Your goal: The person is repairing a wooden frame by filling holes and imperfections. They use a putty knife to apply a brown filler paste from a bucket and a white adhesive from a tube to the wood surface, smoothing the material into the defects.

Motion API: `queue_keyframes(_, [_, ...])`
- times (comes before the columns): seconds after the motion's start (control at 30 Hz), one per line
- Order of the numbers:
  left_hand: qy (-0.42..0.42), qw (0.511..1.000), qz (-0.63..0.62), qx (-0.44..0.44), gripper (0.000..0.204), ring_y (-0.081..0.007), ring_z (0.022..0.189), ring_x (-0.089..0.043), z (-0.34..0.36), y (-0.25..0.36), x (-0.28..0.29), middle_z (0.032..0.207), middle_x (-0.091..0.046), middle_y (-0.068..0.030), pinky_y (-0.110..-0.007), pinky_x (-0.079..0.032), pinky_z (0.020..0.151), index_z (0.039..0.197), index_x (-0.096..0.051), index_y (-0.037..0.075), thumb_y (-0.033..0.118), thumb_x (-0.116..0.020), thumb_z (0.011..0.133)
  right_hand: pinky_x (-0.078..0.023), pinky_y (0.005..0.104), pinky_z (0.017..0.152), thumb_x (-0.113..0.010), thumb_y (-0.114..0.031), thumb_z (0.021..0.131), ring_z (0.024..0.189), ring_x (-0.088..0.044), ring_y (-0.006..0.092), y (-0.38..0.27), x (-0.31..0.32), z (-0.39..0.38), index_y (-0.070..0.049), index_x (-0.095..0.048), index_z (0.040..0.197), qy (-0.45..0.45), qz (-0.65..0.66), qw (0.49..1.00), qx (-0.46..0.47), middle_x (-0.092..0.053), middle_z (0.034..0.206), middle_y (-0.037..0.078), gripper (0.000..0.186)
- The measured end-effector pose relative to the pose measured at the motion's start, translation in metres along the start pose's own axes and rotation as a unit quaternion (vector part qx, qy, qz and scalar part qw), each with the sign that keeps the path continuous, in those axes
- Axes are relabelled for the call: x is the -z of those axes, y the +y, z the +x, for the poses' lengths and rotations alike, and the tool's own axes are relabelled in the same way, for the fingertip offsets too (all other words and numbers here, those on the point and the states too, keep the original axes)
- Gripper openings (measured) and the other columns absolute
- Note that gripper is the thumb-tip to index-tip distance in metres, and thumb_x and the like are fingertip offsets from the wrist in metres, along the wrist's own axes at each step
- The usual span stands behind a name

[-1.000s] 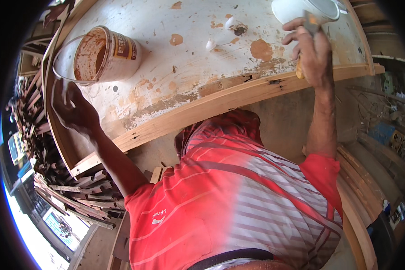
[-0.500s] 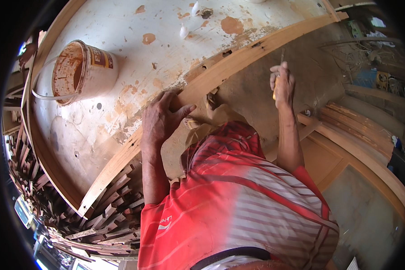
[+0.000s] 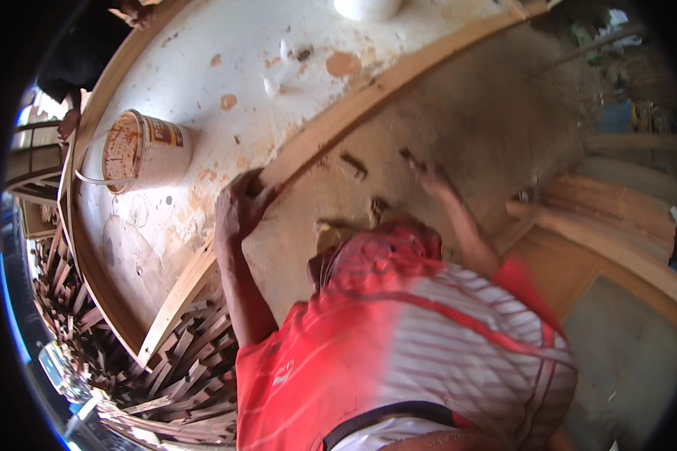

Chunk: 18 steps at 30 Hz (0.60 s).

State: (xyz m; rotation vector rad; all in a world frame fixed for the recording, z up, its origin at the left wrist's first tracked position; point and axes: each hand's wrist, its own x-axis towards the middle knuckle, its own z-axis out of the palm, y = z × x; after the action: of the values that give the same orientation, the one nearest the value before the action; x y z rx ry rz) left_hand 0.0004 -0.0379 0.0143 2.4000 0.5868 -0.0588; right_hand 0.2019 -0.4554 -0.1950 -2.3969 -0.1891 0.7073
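While my left hand hooks its fingers over the surface's wooden edge, I have my right hand's fingers closed round a blurred tool — farther right.

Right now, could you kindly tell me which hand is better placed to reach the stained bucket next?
Left, I would judge: the left hand rests on the wooden edge, nearer the stained bucket. The right hand is farther away and seems to hold a dark tool, though blurred.

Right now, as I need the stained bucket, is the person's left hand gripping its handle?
No, the left hand is on the wooden edge strip, apart from the stained bucket and its handle.
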Motion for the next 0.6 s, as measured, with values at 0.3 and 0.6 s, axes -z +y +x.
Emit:
queue_keyframes(0.3, [0.005,0.997,-0.027,0.076,0.076,-0.0256,0.099,-0.073,-0.007,0.008,0.000,0.107,-0.077,-0.0166,-0.039,-0.055,0.088,0.131,-0.070,0.003,0.055,-0.084,0.078,-0.045,0.0246,0.048,-0.048,-0.052,0.110,0.055,-0.056,0.0086,-0.125,0.104,-0.043,-0.002,-0.058,0.119,-0.062,0.448,0.876,0.170,-0.059,0.078,0.001,0.052])
queue_keyframes(0.6, [0.014,0.994,-0.037,0.102,0.071,-0.0257,0.104,-0.074,-0.008,0.007,0.000,0.112,-0.078,-0.0160,-0.039,-0.056,0.094,0.129,-0.072,0.005,0.049,-0.088,0.076,-0.046,0.0281,0.051,-0.050,-0.056,0.109,0.054,-0.055,0.0105,-0.185,0.115,0.011,-0.010,-0.057,0.086,-0.124,0.462,0.838,0.263,-0.053,0.069,-0.003,0.051])
